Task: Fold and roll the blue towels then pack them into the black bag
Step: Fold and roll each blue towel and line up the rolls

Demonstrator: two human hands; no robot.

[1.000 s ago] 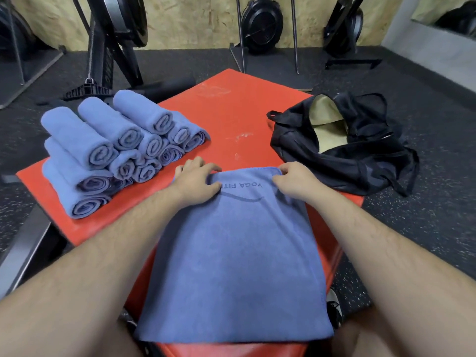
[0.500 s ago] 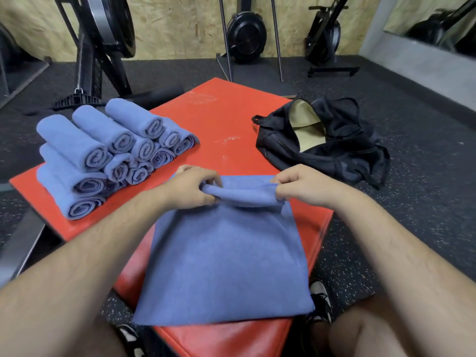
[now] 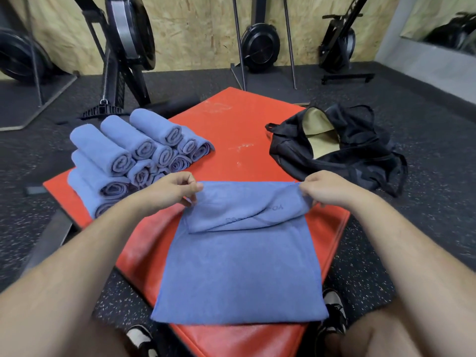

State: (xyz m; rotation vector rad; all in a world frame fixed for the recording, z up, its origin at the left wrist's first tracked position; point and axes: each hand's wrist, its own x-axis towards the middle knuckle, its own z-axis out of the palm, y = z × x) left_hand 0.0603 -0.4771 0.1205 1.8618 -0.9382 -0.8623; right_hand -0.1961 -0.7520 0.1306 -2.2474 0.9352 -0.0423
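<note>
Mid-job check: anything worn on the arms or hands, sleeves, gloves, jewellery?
Nothing worn. The left forearm and right forearm are bare and hairy, no sleeves in view. The left hand and right hand have no gloves, and no watch, bands or rings show.

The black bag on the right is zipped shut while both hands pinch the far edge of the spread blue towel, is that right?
Not quite. The head view shows the black bag lying open, its tan lining visible. The rest holds: the left hand and the right hand each pinch the far edge of the spread blue towel.
</note>
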